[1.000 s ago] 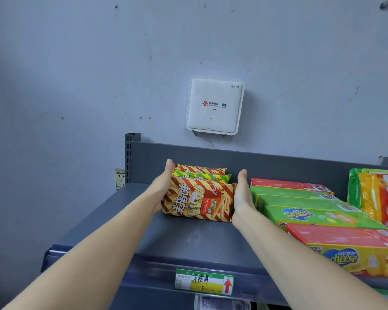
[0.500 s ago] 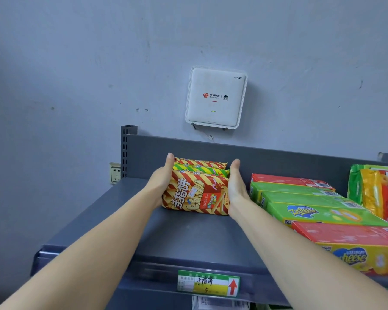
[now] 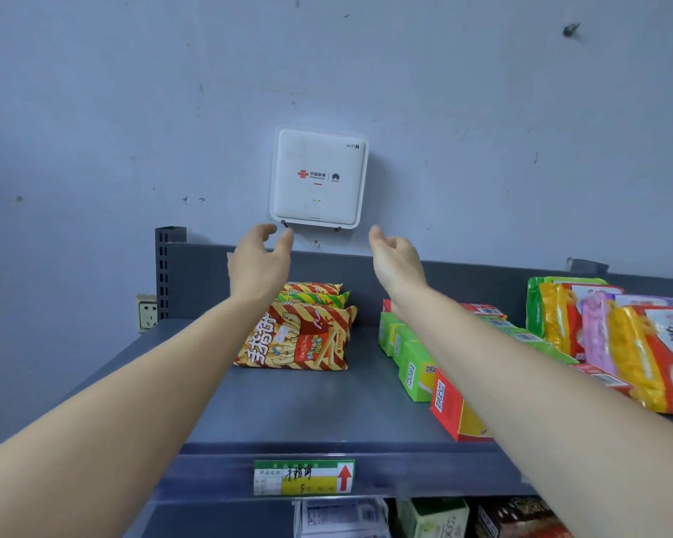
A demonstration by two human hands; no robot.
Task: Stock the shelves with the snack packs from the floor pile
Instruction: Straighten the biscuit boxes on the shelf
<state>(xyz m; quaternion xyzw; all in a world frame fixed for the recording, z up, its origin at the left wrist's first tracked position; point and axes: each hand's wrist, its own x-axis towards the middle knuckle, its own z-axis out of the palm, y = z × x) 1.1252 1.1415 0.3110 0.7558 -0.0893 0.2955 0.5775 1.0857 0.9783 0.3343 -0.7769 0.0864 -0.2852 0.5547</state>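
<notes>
In the head view we find the snack packs (image 3: 296,335), striped finger-biscuit bags, set one behind another on the grey shelf (image 3: 288,405), left of the green and red boxes (image 3: 412,359). The left hand (image 3: 259,262) and right hand (image 3: 395,262) hover above them under the wall router (image 3: 318,178), fingers loosely curled, holding nothing. We judge the bags light, soft and slick, with brittle sticks inside, so we would press flat palms on the two short ends rather than squeeze the faces.

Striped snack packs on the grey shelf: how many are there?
3, lined front to back: red front pack, green middle pack, red rear pack. Others may hide behind.
</notes>
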